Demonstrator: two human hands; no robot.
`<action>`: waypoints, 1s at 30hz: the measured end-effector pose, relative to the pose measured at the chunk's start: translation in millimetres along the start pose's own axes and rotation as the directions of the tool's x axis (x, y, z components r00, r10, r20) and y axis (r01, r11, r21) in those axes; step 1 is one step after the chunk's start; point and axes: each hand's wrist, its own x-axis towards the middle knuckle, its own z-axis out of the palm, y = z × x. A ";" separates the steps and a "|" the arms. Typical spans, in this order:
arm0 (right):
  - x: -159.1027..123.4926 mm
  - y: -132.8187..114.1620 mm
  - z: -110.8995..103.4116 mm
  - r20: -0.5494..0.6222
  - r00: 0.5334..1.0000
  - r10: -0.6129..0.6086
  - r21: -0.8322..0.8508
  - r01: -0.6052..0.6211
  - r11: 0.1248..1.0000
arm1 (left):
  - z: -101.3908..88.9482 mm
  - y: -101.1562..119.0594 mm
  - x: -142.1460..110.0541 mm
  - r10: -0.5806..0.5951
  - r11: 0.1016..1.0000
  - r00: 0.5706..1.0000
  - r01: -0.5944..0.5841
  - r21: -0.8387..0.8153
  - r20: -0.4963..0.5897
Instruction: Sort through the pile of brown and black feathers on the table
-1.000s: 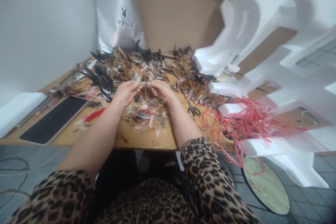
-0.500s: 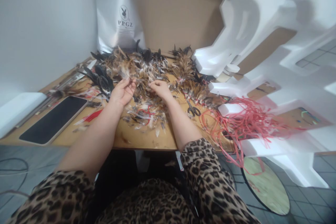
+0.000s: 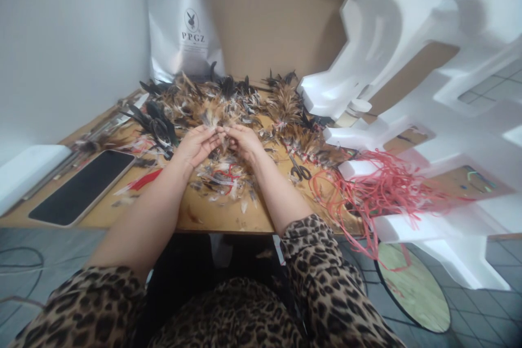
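Over the middle of the wooden table (image 3: 228,222), my left hand (image 3: 198,144) pinches the base of a small bunch of brown and white feathers (image 3: 212,114). My right hand (image 3: 243,141) meets it from the other side, its thumb and fingertips closed on the same bunch. The fingertips of both hands touch, and the feather ends stick up beyond them. Behind lies a large heap of brown and black feathers (image 3: 179,95). Below my hands are loose feather scraps with a red strip (image 3: 229,176). Black-handled scissors (image 3: 300,172) lie right of my right wrist.
At the left is a phone (image 3: 84,187). A silver bag (image 3: 179,16) stands at the back. To the right, pink-red ribbon strips (image 3: 379,185) hang partly over the table edge beside white foam pieces (image 3: 367,54). A round mirror-like disc (image 3: 414,285) is low right.
My right hand has moved left and its fingertips now meet those of my left hand at the feather bunch. The left hand has shifted slightly right.
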 end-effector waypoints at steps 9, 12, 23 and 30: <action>-1.1 -7.9 -6.1 -0.018 0.994 -0.105 -0.090 0.103 0.991 | -7.1 -3.3 5.2 -0.083 0.995 0.992 0.088 0.040 -0.100; -2.2 -7.7 -6.0 -0.005 0.993 -0.121 -0.167 0.119 0.979 | -5.2 -4.0 4.1 -0.098 0.992 0.990 0.106 0.072 -0.102; 4.7 1.4 -9.8 0.028 0.975 -0.222 -0.359 0.217 0.908 | -2.4 -5.8 1.6 -0.121 0.973 0.990 0.131 0.187 -0.067; 5.6 3.4 -9.1 0.023 0.977 -0.213 -0.405 0.204 0.891 | -1.9 -8.2 0.8 -0.120 0.962 0.991 0.132 0.240 -0.063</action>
